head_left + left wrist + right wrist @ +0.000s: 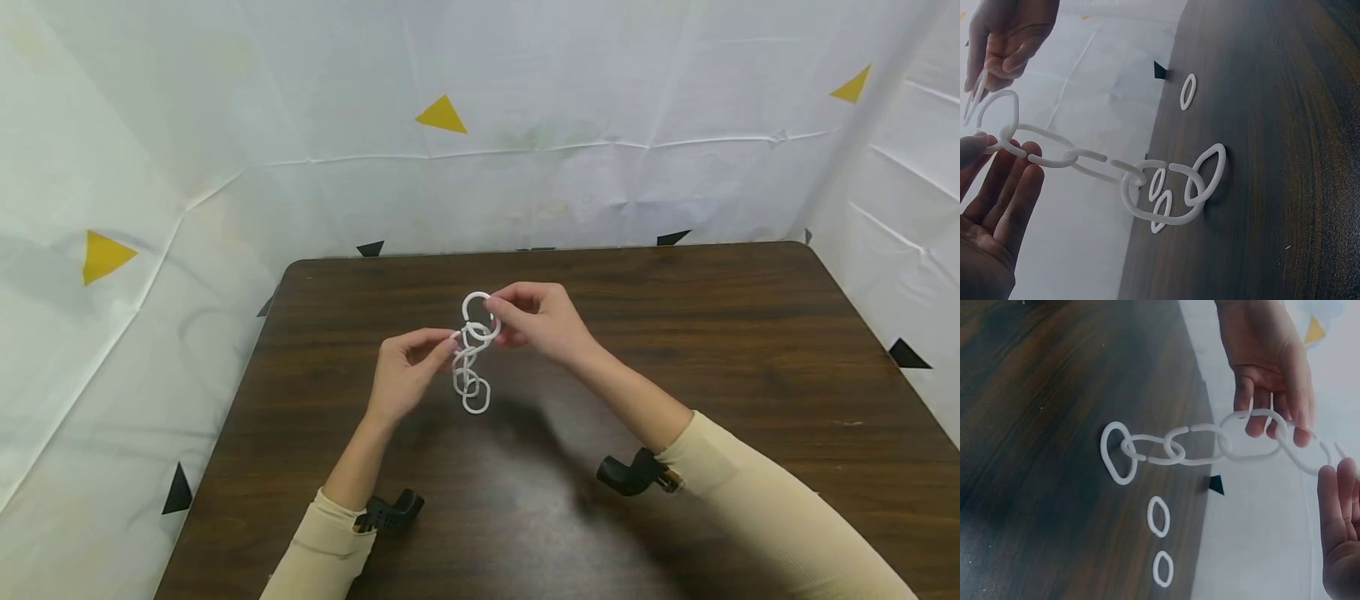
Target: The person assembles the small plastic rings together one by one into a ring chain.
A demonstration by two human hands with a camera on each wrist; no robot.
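Observation:
A short chain of white plastic links (465, 357) hangs between my hands over the table. My left hand (406, 367) pinches a link (1015, 106) near the chain's upper end between thumb and fingers. Just above it on the right, my right hand (542, 320) holds a white link (466, 305) between thumb and forefinger; in the head view this link overlaps the chain's top. Some links show a small gap in their side. The lowest link (1107, 453) dangles close over the table in the right wrist view.
The dark wood-grain table (750, 350) has white sheeting (562, 67) with yellow and black triangles around it. In the left wrist view, loose white links lie toward the far edge: one link (1189, 92) apart, another link (1162, 211) behind the chain. Black wrist cameras (633, 472) stick out from both sleeves.

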